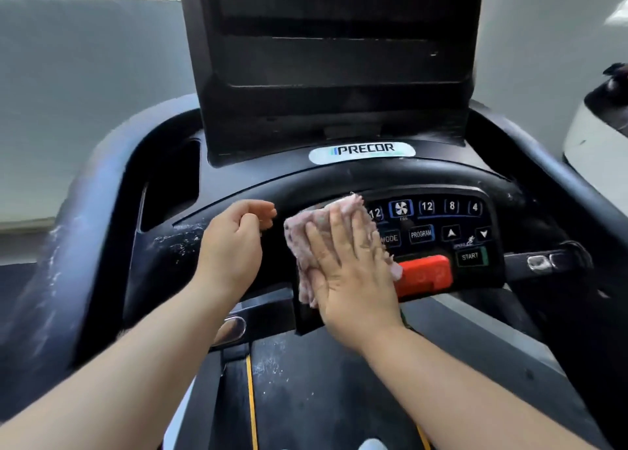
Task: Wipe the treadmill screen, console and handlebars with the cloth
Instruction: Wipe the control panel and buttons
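Lead: Nearest us, what's underfoot?

Mate: Dark rubber treadmill belt [306,398] with a yellow stripe and dusty white flecks. Both bare forearms reach forward over it.

Lead: And the hands?

Mate: Right hand [353,272] lies flat, fingers straight and side by side, pressing the pale pink fuzzy cloth [302,242] against the left part of the black button console [435,232], just beside the red stop bar [424,274]. Left hand [234,245] hangs beside it, fingers loosely curled, holding nothing.

Lead: How will that cloth handle?

Mate: Soft, light and floppy, I'd judge. It bunches under the palm, so a flat palm over its middle looks the best hold; otherwise the edges may fold under.

Lead: Its look?

Mate: Crumpled, mottled pink and white, nubbly pile.

Lead: Further off?

Mate: Curved black left handlebar [68,245] shows white smears. Beyond it the tall dark screen [333,58] rises.
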`<state>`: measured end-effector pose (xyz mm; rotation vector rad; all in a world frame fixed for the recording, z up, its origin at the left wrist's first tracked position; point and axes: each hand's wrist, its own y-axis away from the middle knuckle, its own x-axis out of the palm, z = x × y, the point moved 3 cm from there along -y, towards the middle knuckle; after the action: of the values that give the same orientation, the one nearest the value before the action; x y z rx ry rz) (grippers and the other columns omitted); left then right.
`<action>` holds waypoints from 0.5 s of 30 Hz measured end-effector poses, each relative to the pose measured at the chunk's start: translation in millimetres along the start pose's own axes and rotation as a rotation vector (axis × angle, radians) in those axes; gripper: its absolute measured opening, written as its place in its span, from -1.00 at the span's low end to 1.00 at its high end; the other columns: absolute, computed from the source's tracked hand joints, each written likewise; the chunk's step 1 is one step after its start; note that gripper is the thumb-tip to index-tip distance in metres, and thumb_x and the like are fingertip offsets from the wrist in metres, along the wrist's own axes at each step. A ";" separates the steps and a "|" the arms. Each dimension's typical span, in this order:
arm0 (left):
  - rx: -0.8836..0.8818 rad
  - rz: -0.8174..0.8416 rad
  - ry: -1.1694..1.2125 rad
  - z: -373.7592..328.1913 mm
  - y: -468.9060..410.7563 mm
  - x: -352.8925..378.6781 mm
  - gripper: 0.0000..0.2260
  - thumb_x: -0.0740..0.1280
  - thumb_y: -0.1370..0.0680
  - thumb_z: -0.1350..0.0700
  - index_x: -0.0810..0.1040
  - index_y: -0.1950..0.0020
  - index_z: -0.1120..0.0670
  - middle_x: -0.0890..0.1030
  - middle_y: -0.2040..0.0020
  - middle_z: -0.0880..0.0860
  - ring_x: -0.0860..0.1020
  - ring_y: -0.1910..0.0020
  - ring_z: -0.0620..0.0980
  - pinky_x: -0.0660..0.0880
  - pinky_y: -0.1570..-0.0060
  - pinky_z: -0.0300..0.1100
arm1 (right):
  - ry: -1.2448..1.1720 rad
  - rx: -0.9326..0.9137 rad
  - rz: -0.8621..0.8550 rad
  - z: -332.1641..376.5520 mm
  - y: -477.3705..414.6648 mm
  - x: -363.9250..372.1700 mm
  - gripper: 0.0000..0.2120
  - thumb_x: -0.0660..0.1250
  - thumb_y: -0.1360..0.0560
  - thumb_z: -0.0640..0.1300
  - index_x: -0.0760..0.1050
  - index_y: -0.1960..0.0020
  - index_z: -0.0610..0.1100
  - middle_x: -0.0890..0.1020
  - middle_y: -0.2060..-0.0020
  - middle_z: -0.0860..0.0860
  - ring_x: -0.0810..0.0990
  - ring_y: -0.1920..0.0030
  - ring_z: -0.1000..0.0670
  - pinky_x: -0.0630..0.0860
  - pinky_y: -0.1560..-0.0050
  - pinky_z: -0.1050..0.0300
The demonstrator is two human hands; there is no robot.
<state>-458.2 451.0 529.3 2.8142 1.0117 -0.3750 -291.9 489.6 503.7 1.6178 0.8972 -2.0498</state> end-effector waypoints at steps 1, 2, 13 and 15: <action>-0.004 -0.002 0.022 -1.0 0.0 0.2 -0.67 0.09 -0.45 0.20 0.63 0.09 -0.04 0.69 0.13 -0.10 0.64 0.07 -0.14 0.54 -0.15 0.00 | 0.020 -0.085 0.008 -3.2 3.1 2.4 -0.41 0.04 -0.55 0.12 -0.01 -0.54 0.06 0.01 -0.54 -0.03 -0.09 -0.54 -0.13 -0.04 -0.45 -0.17; -0.005 -0.015 0.041 -1.9 0.3 0.2 -0.67 0.09 -0.45 0.21 0.63 0.12 -0.03 0.70 0.15 -0.09 0.65 0.09 -0.13 0.55 -0.13 0.00 | 0.054 -0.181 0.031 -11.3 1.9 2.7 -0.42 0.05 -0.55 0.14 0.04 -0.53 0.07 0.07 -0.53 -0.02 -0.02 -0.53 -0.11 0.00 -0.44 -0.17; -0.005 -0.142 0.063 6.8 0.8 -17.9 -0.71 0.13 -0.45 0.22 0.61 0.25 -0.02 0.68 0.24 -0.10 0.64 0.20 -0.10 0.57 -0.02 0.02 | -0.021 0.047 -0.082 -7.5 -56.1 -18.9 -0.51 -0.04 -0.61 0.13 0.14 -0.52 0.09 0.24 -0.51 0.07 0.08 -0.52 -0.06 -0.17 -0.48 -0.15; 0.006 -0.094 0.029 10.5 4.1 -11.3 -0.73 0.14 -0.43 0.17 0.62 0.25 -0.05 0.68 0.24 -0.12 0.65 0.18 -0.11 0.58 -0.02 0.01 | 0.044 -0.042 -0.068 -4.4 -24.9 -3.3 -0.45 0.00 -0.57 0.13 0.04 -0.54 0.06 0.12 -0.54 0.02 0.02 -0.52 -0.09 -0.14 -0.47 -0.13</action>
<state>-466.0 438.9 522.4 2.7915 1.1538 -0.3490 -303.9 510.4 512.4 1.6366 1.0172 -2.0335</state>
